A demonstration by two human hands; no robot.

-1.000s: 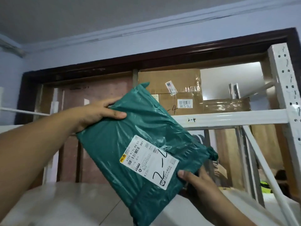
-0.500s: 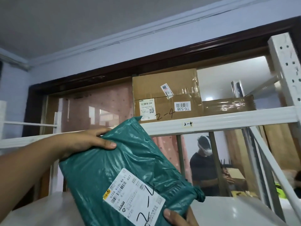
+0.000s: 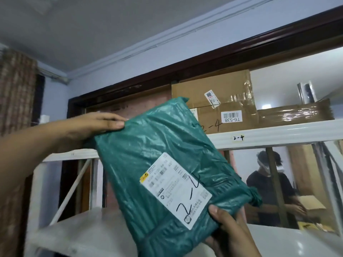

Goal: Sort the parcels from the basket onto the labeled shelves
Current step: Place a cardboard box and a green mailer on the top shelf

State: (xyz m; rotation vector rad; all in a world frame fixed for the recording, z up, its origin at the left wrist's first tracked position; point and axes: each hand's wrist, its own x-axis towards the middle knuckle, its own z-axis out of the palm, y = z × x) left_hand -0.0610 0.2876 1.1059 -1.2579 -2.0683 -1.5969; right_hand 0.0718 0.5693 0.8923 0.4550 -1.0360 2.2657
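I hold a green plastic parcel point(image 3: 148, 154) tilted in front of the white shelf rack. Its white label point(image 3: 174, 190) carries a handwritten "2-4". My left hand point(image 3: 96, 127) grips the parcel's upper left corner. My right hand point(image 3: 228, 225) grips its lower right edge, thumb on top. The parcel's top corner reaches up to the white shelf beam point(image 3: 278, 132), which bears a small "2-4" tag point(image 3: 238, 138). The basket is out of view.
On that top shelf stand a cardboard box point(image 3: 219, 101) marked "2-4" and a flat taped carton point(image 3: 295, 115) to its right. A lower white shelf point(image 3: 287, 240) lies beneath. Behind the rack a person point(image 3: 269, 186) handles a box. A curtain point(image 3: 16, 89) hangs at left.
The view has swung left and closer to the rack. The parcel has risen from below the beam up to the level of the "2-4" shelf.
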